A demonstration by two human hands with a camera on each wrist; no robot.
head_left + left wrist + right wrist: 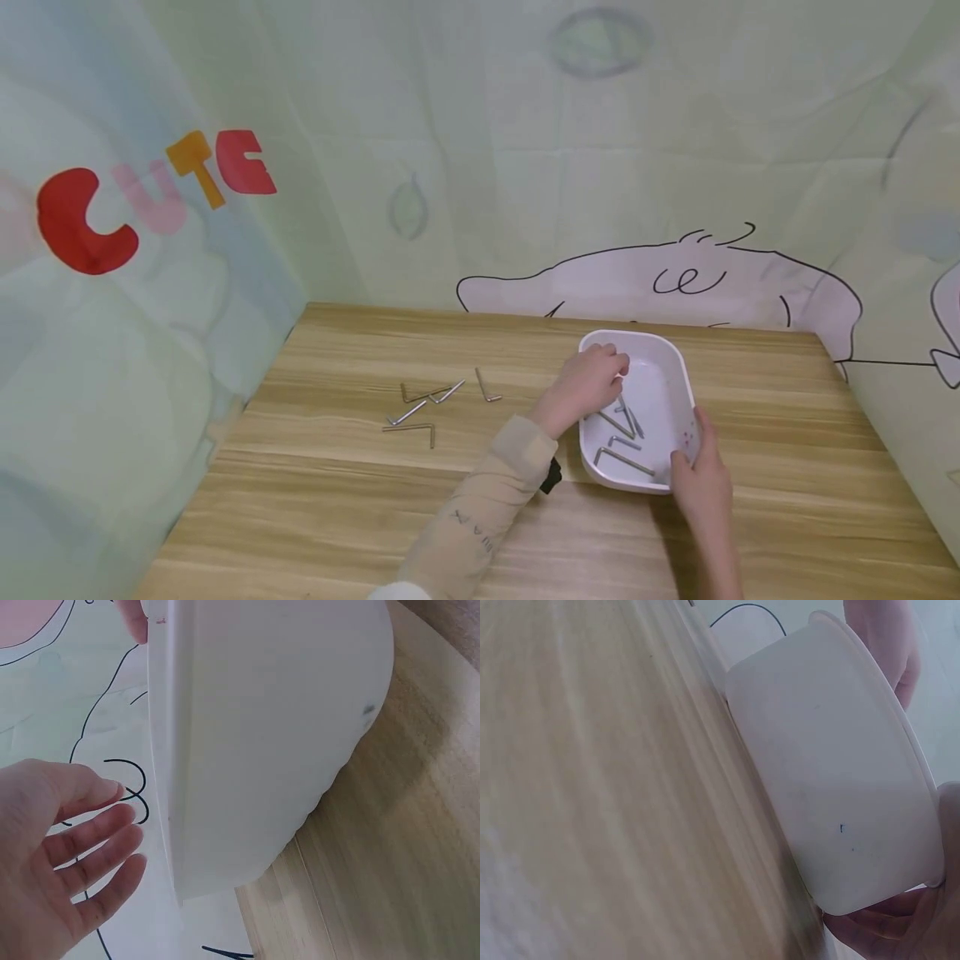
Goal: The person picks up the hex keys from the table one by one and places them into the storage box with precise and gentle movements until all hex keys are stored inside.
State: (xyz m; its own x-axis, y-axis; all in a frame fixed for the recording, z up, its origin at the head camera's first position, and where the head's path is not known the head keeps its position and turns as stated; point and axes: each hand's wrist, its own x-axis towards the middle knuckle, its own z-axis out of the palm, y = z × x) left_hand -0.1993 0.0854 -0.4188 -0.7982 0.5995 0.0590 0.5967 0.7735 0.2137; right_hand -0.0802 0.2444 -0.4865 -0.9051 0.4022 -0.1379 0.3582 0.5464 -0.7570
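Note:
A white plastic tray (660, 387) stands on the table's right half with several L-shaped hex keys (632, 463) inside. My right hand (703, 483) grips its near right corner, thumb over the rim and fingers against the outer wall; in the right wrist view, fingers (877, 922) reach under the tray's edge. Over the tray's far left part is my left hand (588, 381), just above the hex keys. The left wrist view shows that hand's fingers (105, 859) loosely bent, with nothing seen between them.
Several more hex keys (411, 427) lie scattered on the wooden table (337, 500), left of the tray. A printed cloth (352, 167) hangs behind and along the sides of the table. A dark band (551, 477) shows at the left wrist.

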